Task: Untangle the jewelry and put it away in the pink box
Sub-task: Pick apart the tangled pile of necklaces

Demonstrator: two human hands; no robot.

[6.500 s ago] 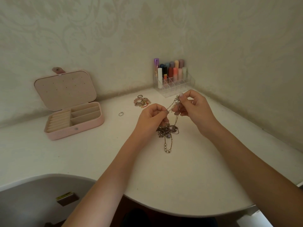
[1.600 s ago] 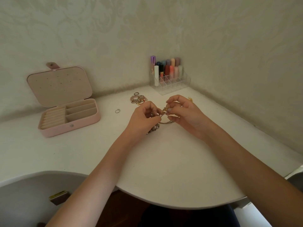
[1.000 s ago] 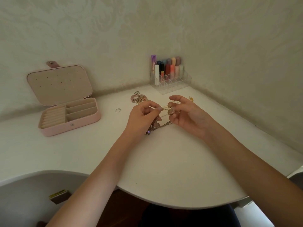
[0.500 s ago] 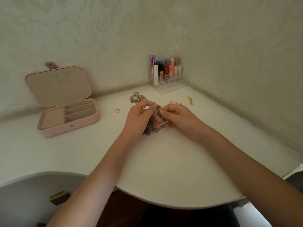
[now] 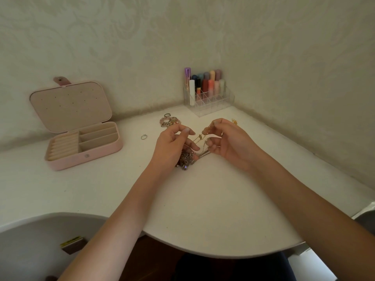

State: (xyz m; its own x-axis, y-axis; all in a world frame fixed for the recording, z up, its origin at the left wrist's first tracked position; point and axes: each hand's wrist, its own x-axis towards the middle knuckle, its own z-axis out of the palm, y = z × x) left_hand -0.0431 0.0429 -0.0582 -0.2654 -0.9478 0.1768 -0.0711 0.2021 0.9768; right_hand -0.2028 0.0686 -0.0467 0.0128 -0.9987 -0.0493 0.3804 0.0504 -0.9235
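At the far left of the white desk [image 5: 203, 199] a pink box [image 5: 85, 147] is seen with its lid raised against the wall; its tray is split into a ribbed ring section on the left and long slots on the right. Right of the box a single small ring [image 5: 143, 136] lies flat on the desk, apart from everything else. Farther back, a small heap of bracelets [image 5: 169, 121] is found near the wall.

The left hand [image 5: 172, 147] is held just above the desk, forearm reaching in from the lower left, palm turned toward the right. Its grip is narrow: the fingers are curled and a thin chain is pinched at the fingertips, while a dark tangle of jewelry [image 5: 185, 159] is bunched under the hand and rests on the desk. From that tangle, strands are drawn up and rightward to a small gold knot [image 5: 200, 136] stretched between the two hands.

The right hand [image 5: 227, 142] is raised slightly higher, forearm coming in from the lower right. Its thumb and forefinger are closed on the upper end of the strand, and the lower fingers are hooked around other strands.

Behind the right hand a small gold piece [image 5: 234, 121] lies on the desk. In the corner a clear organizer [image 5: 211, 100] filled with upright lipstick tubes is set against the wall.
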